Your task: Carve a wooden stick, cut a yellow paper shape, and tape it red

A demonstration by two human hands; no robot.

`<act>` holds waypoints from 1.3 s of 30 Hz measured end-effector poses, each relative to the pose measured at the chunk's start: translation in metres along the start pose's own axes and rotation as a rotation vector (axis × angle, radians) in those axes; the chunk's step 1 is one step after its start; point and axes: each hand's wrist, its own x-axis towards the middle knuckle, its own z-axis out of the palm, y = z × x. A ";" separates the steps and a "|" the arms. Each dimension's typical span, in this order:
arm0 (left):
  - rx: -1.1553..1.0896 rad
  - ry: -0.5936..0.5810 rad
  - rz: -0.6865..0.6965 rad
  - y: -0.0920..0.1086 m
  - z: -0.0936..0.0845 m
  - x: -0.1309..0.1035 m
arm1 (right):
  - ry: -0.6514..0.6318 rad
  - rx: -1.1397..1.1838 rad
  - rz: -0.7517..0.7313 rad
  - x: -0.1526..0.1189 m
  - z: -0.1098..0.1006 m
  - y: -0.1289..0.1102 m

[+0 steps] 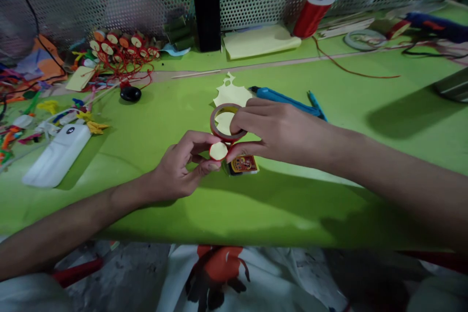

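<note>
Between the thumb and fingers of my left hand [183, 165] is a small roll with a pale yellow paper end [218, 151] and a red rim. My right hand [270, 126] grips a ring-shaped roll of red tape [215, 129], with fingers through its hole and the thumb near the small roll. The tape roll touches or nearly touches the small roll's far side. Beneath the hands lies a matchbox-like box [244, 165] with a red and yellow label. Just beyond the tape is a pale yellow paper scrap [234, 93] with scalloped cut edges.
A blue utility knife [285, 99] lies beyond my right hand. At the back stand a black phone [206, 14] and a red thread spool [312, 15]. Several small rolls with red strings [119, 44] are piled back left, near a white power bank [58, 156].
</note>
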 end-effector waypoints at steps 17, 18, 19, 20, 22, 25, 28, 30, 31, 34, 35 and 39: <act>0.174 -0.147 0.185 0.000 -0.007 0.003 | -0.125 0.119 0.093 0.004 -0.009 0.001; 0.181 -0.163 0.202 0.001 -0.007 0.004 | -0.134 0.118 0.092 0.004 -0.010 0.001; 0.186 -0.173 0.219 0.001 -0.007 0.005 | -0.138 0.118 0.088 0.004 -0.011 0.001; 0.189 -0.175 0.233 0.002 -0.007 0.006 | -0.141 0.117 0.085 0.005 -0.011 0.000; 0.189 -0.153 0.246 0.002 -0.006 0.006 | -0.136 0.107 0.080 0.005 -0.012 -0.001; 0.158 -0.086 0.212 0.002 -0.002 0.006 | -0.110 0.066 0.080 0.005 -0.012 -0.004; 0.122 -0.021 0.130 0.004 0.001 0.007 | -0.079 0.036 0.071 0.004 -0.011 -0.006; 0.101 -0.016 0.084 0.006 0.001 0.008 | -0.073 0.027 0.070 0.003 -0.011 -0.006; 0.090 -0.024 0.066 0.007 -0.001 0.009 | -0.075 0.026 0.075 0.003 -0.011 -0.007; 0.073 -0.040 0.054 0.009 -0.005 0.009 | -0.093 0.032 0.102 0.002 -0.013 -0.007; 0.081 -0.044 0.050 0.010 -0.006 0.009 | -0.100 0.038 0.109 0.002 -0.013 -0.007; 0.117 -0.027 0.014 0.013 -0.004 0.009 | -0.118 0.079 0.135 0.002 -0.014 -0.005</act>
